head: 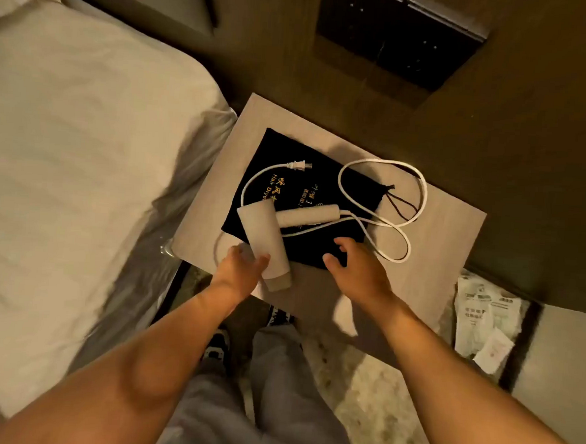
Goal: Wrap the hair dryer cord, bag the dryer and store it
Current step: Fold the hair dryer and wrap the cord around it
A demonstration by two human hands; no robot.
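White tubular dryer (264, 240) on black cloth bag (304, 188)

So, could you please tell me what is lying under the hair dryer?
The hair dryer lies on a flat black drawstring bag on the bedside table. Its body hides part of the bag's gold lettering.

Hair dryer (266, 240) lying on the bag (300, 188), bag lying on the counter (431, 237)
Cord (382, 189) loops right across bag and counter; bed (84, 140) left of the counter; papers (484, 322) on the floor at right
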